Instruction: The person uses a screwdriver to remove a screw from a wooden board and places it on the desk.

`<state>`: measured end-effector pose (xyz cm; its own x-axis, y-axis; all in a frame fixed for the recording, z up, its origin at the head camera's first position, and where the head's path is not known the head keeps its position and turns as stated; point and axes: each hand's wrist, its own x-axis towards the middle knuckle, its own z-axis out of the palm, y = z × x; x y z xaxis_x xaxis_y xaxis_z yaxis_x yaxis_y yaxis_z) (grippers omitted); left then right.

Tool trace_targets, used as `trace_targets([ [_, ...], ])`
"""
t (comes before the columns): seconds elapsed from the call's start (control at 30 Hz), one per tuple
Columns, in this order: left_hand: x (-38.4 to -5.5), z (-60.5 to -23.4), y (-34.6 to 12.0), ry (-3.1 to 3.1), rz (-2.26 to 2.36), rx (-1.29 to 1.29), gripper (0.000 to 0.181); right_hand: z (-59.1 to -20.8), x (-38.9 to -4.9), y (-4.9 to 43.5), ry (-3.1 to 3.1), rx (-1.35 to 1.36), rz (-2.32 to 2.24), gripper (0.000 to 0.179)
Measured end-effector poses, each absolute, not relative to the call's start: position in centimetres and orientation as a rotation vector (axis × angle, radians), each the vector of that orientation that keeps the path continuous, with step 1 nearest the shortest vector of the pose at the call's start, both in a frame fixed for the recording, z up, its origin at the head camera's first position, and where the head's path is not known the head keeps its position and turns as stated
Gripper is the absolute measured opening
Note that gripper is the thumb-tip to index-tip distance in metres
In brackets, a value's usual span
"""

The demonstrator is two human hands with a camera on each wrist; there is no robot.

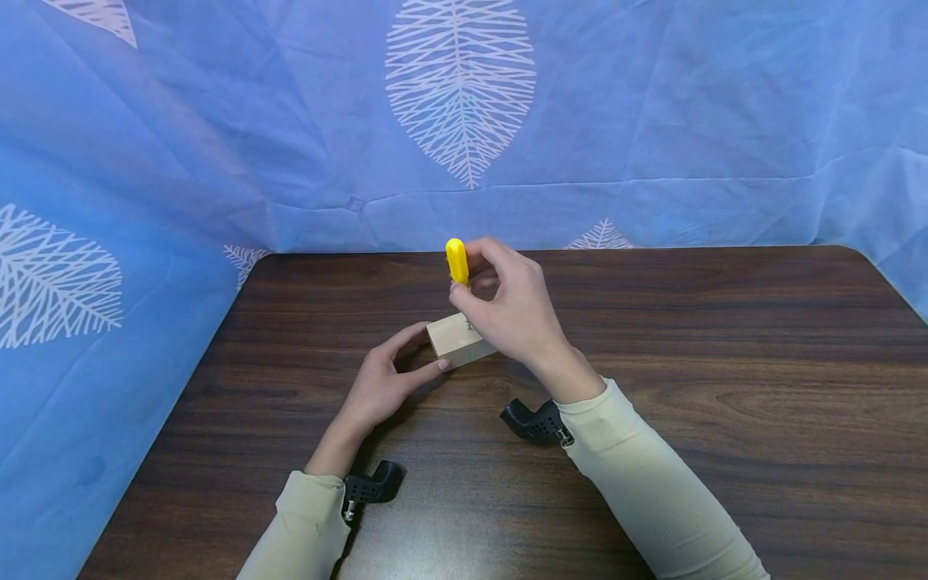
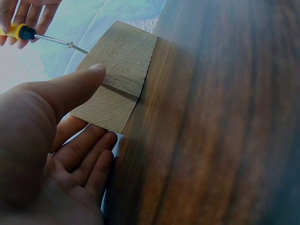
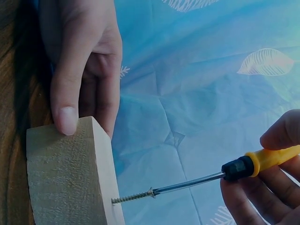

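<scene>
A pale wooden block (image 1: pixel 464 350) lies on the dark table. My left hand (image 1: pixel 380 383) holds its left end, thumb on the near side and fingers behind. In the right wrist view a screw (image 3: pixel 132 198) stands out of the block's upper face, its point in the wood and most of its thread exposed. The screwdriver (image 3: pixel 241 167), with a yellow handle and black collar, has its tip at the screw head. Above the block, my right hand (image 1: pixel 518 302) grips the handle between thumb and fingers. The right hand hides the block's far end in the head view.
The brown wood-grain table (image 1: pixel 725 387) reaches a blue cloth (image 1: pixel 652 105) with white leaf prints at the back and left. Black wrist mounts (image 1: pixel 536 420) sit at both sleeve cuffs, over the table's near part.
</scene>
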<state>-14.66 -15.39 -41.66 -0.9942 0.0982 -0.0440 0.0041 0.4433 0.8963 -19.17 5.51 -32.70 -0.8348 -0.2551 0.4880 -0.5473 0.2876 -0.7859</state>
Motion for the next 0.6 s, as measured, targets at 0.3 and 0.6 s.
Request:
trace_targets([
  [0.3,-14.8,-41.5,-15.1,2.602,1.598,0.096,0.062,-31.9,-19.0,6.4,-2.242,0.683,1.586,0.029],
  [0.6,-14.6,-41.6,-15.0,2.617,1.591,0.068,0.059,-32.5,-18.6,10.6,-2.431,0.531,1.588,0.052],
])
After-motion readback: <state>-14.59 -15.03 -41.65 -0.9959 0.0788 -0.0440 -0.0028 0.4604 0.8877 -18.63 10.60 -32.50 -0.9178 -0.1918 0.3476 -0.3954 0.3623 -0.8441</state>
